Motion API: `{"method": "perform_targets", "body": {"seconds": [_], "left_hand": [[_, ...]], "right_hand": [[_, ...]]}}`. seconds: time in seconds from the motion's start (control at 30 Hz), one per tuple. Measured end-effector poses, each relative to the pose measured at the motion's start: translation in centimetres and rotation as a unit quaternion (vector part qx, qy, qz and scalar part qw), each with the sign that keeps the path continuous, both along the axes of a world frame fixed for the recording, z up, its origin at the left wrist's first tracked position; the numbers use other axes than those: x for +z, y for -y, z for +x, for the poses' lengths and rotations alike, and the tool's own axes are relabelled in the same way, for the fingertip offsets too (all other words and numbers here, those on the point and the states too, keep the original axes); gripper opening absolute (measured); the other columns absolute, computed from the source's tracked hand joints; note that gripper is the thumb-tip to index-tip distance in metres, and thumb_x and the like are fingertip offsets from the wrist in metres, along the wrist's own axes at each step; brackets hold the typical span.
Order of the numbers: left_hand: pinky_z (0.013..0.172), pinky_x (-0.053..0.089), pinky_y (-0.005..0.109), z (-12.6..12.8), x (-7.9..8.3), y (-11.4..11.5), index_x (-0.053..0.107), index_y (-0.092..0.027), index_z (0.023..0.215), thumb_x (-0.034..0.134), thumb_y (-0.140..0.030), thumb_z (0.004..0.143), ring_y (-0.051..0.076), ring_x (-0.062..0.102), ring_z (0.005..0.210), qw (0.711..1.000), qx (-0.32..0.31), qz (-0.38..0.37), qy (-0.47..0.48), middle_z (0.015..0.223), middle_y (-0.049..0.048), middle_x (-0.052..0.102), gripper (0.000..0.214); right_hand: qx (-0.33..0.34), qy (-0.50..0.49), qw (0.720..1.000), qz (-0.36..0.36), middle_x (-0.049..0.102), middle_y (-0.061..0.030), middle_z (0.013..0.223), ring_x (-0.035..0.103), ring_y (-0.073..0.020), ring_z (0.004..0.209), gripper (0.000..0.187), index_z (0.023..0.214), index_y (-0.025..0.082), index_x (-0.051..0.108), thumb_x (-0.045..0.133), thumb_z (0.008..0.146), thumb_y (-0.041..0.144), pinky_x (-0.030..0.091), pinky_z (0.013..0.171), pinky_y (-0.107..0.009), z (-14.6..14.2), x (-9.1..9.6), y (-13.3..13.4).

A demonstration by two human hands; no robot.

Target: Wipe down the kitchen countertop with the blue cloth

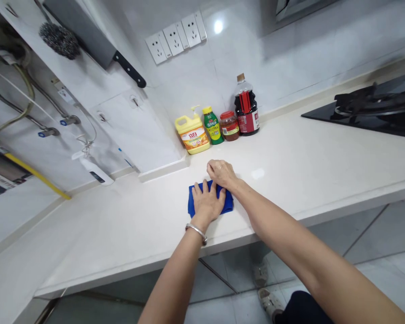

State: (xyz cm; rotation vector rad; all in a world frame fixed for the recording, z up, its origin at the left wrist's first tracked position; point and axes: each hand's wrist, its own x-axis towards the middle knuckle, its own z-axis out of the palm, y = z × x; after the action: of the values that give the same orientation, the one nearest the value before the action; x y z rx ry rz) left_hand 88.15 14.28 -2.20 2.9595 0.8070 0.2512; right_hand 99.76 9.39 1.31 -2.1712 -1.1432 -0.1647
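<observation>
A folded blue cloth (193, 203) lies on the white countertop (290, 171) near its front edge. My left hand (207, 200) rests flat on the cloth, fingers stretched out and apart, with a silver bracelet on the wrist. At the cloth's far right corner my right hand (221, 173) has its fingers curled down over the edge. What those fingers pinch is hidden under the knuckles.
A yellow detergent bottle (192, 132), a green bottle (213, 126), a red-lidded jar (229, 126) and a dark sauce bottle (246, 108) stand by the wall. A black gas hob (374, 110) lies at far right. A cleaver (91, 38) and steel scourer (59, 40) hang on the left wall.
</observation>
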Motion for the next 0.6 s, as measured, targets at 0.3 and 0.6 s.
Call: {"method": "perform_targets", "body": {"seconds": [0.3, 0.6], "left_hand": [[0.13, 0.026, 0.046, -14.6, 4.0, -8.9, 0.048, -0.025, 0.153, 0.029, -0.06, 0.101, 0.025, 0.026, 0.157, 0.998, 0.041, -0.028, 0.036, 0.168, 0.006, 0.034, 0.066], [0.125, 0.02, 0.063, -24.4, 0.8, -14.3, 0.03, -0.029, 0.163, 0.015, -0.068, 0.098, 0.045, 0.018, 0.156, 0.969, 0.24, -0.006, -0.065, 0.172, 0.0136, 0.019, 0.077]], "right_hand": [[0.156, 0.068, 0.985, -0.042, 0.07, -0.0137, 0.134, 0.065, -0.0264, 0.122, 0.036, 0.131, 0.015, 0.065, 0.05, 0.1, 0.027, 0.045, 0.106, -0.037, -2.7, -1.5, -0.4], [0.228, 0.051, 0.96, -0.156, 0.034, -0.0079, 0.169, 0.022, -0.0313, 0.158, 0.059, 0.159, 0.025, 0.041, 0.03, 0.107, 0.051, 0.005, 0.126, -0.067, -4.9, -2.9, -0.9]]}}
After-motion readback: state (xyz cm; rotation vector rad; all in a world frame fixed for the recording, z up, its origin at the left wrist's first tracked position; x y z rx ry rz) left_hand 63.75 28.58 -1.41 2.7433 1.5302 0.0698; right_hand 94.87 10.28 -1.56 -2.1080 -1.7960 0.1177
